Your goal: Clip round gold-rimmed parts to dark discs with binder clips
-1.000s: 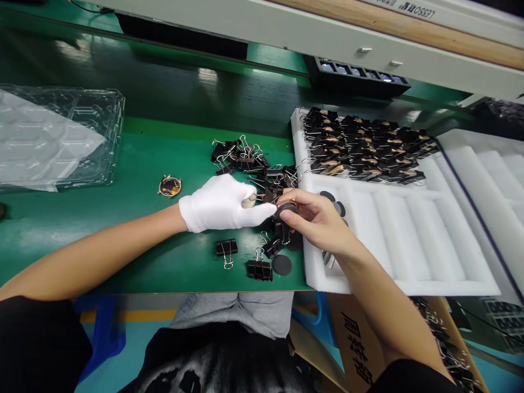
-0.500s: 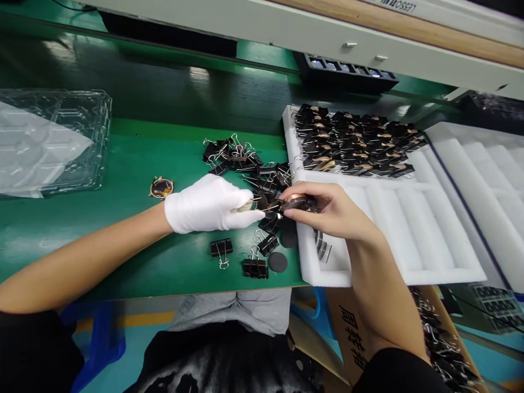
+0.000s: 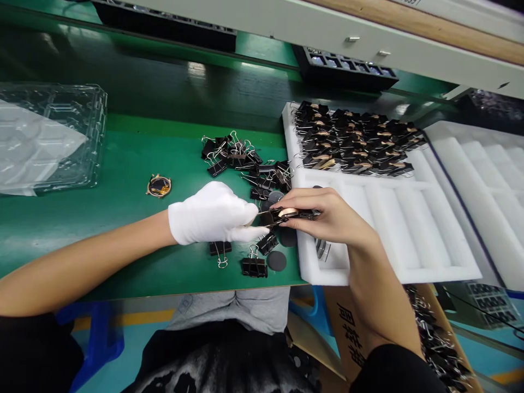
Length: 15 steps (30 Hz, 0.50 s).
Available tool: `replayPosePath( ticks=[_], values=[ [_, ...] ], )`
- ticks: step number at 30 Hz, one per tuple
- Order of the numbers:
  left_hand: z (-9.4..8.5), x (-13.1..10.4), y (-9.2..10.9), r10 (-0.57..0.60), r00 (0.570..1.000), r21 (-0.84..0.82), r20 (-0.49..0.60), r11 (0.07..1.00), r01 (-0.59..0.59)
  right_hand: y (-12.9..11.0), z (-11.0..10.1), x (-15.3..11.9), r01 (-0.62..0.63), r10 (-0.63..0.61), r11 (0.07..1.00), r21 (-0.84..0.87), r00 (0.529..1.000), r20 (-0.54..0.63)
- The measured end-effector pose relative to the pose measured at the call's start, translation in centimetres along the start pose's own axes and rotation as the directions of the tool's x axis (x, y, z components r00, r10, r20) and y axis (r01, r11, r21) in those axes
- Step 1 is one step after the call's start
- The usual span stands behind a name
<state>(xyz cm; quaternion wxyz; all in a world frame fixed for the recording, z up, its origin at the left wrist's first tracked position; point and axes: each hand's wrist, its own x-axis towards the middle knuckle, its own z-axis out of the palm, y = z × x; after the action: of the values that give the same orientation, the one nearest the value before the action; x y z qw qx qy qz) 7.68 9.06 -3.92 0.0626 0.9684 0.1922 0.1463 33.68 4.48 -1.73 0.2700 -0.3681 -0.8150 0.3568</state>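
Observation:
My left hand point(image 3: 215, 214), in a white glove, pinches the wire handles of a black binder clip point(image 3: 268, 218). The clip's jaws meet the left edge of a rose-gold watch case point(image 3: 289, 212). Bare fingers of my right hand point(image 3: 333, 215) close round that case from the right, with dark parts at its far side partly hidden by the fingers. Below the hands lie loose binder clips point(image 3: 254, 266) and a dark round disc point(image 3: 277, 261). A heap of binder clips point(image 3: 231, 153) sits just beyond. Another open watch case point(image 3: 159, 186) rests left of my glove.
A white foam tray point(image 3: 409, 218) at right carries rows of clipped watch cases point(image 3: 356, 139). A second foam tray point(image 3: 487, 185) adjoins it. Clear plastic trays point(image 3: 92, 136) lie at left. Below the table's right side stands a cardboard box point(image 3: 347, 327) near many binder clips point(image 3: 438, 338).
The watch case has turned more edge-on in my right hand. The binder clip has moved right against it, and my left hand has shifted slightly nearer me.

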Motion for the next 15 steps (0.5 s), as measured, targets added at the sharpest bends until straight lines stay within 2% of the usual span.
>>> replayPosePath(
  ticks=[6,9,10,11,13,14,15],
  values=[
    [0.0,0.1,-0.2,-0.075,0.996,-0.017,0.051,0.997,0.076,0.1,0.1,-0.3,0.011,-0.01,0.995,-0.102,1.0,0.008],
    [-0.2,0.1,-0.4,-0.196,0.968,-0.205,0.154,0.953,0.225,0.8,0.4,-0.5,0.016,-0.041,0.97,-0.243,0.994,-0.097],
    [-0.4,0.2,-0.3,-0.243,0.946,-0.333,0.213,0.892,0.305,1.1,0.6,-0.6,0.018,-0.067,0.952,-0.306,0.986,-0.153],
    [-0.5,0.2,-0.2,-0.278,0.916,-0.474,0.288,0.79,0.389,1.4,0.8,-0.6,0.018,-0.097,0.931,-0.366,0.975,-0.198],
    [-0.9,0.4,0.2,-0.276,0.855,-0.694,0.438,0.501,0.517,1.8,1.2,-0.8,0.027,-0.153,0.89,-0.455,0.959,-0.24],
    [-1.0,0.5,0.5,-0.257,0.839,-0.755,0.48,0.366,0.544,1.9,1.3,-0.9,0.036,-0.172,0.875,-0.483,0.955,-0.241],
    [-1.1,0.6,0.6,-0.252,0.832,-0.787,0.495,0.275,0.552,1.9,1.3,-1.0,0.045,-0.191,0.862,-0.504,0.951,-0.243]
  ],
)
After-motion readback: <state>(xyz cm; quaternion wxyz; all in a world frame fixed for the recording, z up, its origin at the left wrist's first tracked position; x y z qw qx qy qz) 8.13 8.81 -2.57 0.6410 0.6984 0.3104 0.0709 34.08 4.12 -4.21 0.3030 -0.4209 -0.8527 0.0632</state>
